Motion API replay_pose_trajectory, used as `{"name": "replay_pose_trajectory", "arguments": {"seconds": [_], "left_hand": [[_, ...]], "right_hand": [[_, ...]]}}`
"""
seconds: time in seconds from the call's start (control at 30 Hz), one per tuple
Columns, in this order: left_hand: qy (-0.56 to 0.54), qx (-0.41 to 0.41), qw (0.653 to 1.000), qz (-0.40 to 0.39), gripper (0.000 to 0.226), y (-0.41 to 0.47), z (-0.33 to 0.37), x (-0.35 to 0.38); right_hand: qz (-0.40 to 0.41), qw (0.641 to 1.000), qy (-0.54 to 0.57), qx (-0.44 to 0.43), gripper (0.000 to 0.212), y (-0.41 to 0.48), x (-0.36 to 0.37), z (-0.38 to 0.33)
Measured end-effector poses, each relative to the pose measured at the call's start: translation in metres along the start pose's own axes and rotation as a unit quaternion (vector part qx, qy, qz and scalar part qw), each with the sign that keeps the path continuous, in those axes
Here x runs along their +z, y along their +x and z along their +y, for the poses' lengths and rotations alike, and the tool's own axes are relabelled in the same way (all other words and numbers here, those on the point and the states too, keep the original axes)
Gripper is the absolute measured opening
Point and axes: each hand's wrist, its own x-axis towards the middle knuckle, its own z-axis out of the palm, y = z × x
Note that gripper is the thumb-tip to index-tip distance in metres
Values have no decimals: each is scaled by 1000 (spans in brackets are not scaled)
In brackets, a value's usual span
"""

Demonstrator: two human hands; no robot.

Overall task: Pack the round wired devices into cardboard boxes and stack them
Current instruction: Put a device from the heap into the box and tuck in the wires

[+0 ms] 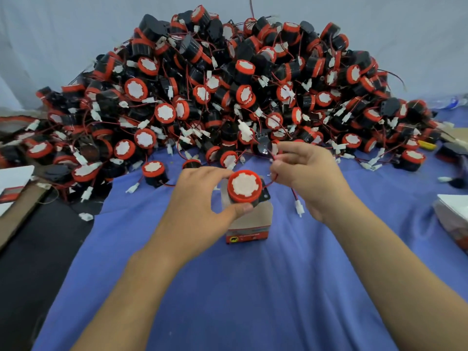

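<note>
Left fingers (pixel 215 173): grip device (pixel 244 186) over box (pixel 249 224)
Right fingers (pixel 291 151): pinch wire (pixel 271 183)
Method: I'd tuck wire in before device

Work surface: blue cloth (pixel 228 287), creased, covering most of it. A small cardboard box (pixel 249 225) stands upright on the cloth at centre, with a red printed band along its near face — used as reference. Beyond the box: a large heap (pixel 228 97) of round black-and-red wired devices, spreading wide to both sides. Left of the box and slightly beyond it, one device (pixel 153 172) sits apart from the heap, red face up. Far left of the box the cloth ends — dark surface (pixel 30 262) exposed, a loose white connector (pixel 86 216) at the cloth's edge, a brown cardboard sheet (pixel 22 211) further out. Far right of the box: white-topped cartons (pixel 453 219), partly cropped.
</note>
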Motion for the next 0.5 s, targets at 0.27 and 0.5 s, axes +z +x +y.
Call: {"name": "replay_pose_trajectory", "arguments": {"seconds": [0.27, 0.5], "left_hand": [[127, 34, 989, -69, 62, 0, -9, 10], [188, -5, 973, -135, 46, -2, -8, 16]], "right_hand": [[-34, 944, -305, -122, 27, -11, 14, 13], [-92, 879, -435, -172, 30, -15, 19, 20]]}}
